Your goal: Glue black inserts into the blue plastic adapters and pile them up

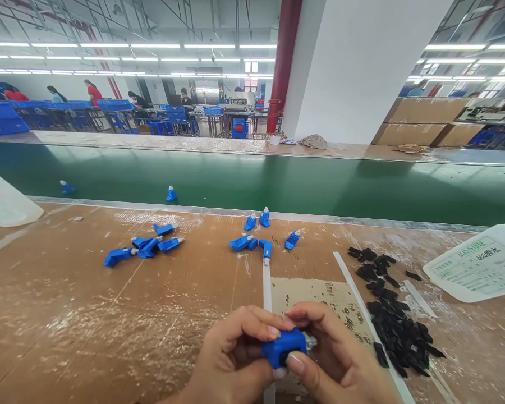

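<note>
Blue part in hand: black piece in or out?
Looks in: a black piece shows within the blue part, beside the right thumb. Fully seated? Cannot tell.

The left hand [231, 350] and right hand [340, 356] hid much of the blue plastic part [287, 339], and the bottom edge cropped both. The left white container [6, 203] and right white container [483, 280] ran out of frame (the latter's small print [458, 272] was unreadable). Distant workers [94, 94] were indistinct.

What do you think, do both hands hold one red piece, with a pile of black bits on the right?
Not quite: the head view shows that the left hand and right hand hold one blue piece, not a red one. The pile of black bits is on the right.
</note>
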Demonstrator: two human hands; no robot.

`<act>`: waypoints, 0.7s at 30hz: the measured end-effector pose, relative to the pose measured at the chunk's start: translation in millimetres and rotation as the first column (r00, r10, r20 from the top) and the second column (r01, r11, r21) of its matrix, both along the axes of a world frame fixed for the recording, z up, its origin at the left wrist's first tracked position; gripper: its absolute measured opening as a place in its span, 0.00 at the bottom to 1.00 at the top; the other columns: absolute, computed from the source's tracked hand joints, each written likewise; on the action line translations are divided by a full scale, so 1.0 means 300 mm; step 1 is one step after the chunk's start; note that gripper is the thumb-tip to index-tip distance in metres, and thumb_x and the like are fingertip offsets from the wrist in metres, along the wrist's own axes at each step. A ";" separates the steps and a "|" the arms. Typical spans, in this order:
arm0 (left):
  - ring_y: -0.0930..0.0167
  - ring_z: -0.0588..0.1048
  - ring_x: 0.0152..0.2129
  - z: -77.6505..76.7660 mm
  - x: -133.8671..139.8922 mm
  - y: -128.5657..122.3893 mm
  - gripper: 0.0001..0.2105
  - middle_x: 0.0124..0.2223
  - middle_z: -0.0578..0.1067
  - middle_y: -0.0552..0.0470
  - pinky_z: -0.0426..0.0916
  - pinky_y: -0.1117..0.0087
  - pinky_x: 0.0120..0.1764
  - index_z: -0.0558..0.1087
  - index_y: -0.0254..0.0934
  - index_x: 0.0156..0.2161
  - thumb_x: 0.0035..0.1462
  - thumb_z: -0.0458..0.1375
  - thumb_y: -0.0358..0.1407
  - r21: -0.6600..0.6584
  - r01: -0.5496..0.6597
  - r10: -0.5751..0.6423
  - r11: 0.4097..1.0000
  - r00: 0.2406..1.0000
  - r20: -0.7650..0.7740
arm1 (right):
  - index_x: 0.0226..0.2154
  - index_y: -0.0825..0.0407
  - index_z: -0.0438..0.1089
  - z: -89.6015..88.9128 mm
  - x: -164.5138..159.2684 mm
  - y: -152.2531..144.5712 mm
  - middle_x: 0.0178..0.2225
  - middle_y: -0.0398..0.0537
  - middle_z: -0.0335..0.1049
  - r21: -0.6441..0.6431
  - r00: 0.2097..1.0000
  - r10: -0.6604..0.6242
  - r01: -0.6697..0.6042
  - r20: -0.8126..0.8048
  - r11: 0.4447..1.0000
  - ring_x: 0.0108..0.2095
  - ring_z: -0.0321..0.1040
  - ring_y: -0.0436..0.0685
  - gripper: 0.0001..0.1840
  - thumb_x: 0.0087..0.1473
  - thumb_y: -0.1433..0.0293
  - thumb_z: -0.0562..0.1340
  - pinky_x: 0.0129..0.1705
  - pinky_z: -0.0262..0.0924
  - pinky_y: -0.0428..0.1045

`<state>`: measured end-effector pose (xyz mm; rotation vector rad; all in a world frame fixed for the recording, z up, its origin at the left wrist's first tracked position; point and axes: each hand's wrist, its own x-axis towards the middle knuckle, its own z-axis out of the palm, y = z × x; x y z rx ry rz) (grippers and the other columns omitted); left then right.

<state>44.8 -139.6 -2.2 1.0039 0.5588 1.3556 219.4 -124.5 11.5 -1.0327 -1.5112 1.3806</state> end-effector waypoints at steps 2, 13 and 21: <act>0.70 0.80 0.43 -0.005 0.001 0.011 0.17 0.46 0.81 0.54 0.74 0.72 0.45 0.78 0.47 0.41 0.51 0.66 0.21 0.010 0.051 -0.051 0.999 0.998 0.046 | 0.47 0.42 0.71 0.008 0.008 0.017 0.41 0.49 0.76 -0.045 0.998 0.039 -0.041 -0.053 0.998 0.43 0.74 0.61 0.26 0.49 0.49 0.69 0.47 0.71 0.54; 0.74 0.77 0.41 0.020 -0.009 0.032 0.12 0.48 0.79 0.51 0.72 0.76 0.44 0.75 0.41 0.40 0.52 0.65 0.24 -0.015 0.074 -0.073 0.997 0.995 0.070 | 0.49 0.41 0.70 0.036 0.053 0.060 0.49 0.48 0.73 0.138 0.991 0.006 -0.024 0.131 0.990 0.51 0.71 0.59 0.15 0.63 0.56 0.58 0.50 0.68 0.53; 0.71 0.78 0.34 0.042 -0.081 0.160 0.15 0.37 0.77 0.48 0.75 0.68 0.41 0.71 0.35 0.45 0.51 0.61 0.37 -0.453 -0.303 0.233 0.838 0.951 -0.204 | 0.49 0.42 0.69 0.143 0.099 0.045 0.45 0.48 0.75 0.724 0.963 -0.092 -0.127 0.255 0.678 0.46 0.74 0.58 0.14 0.62 0.71 0.59 0.48 0.70 0.51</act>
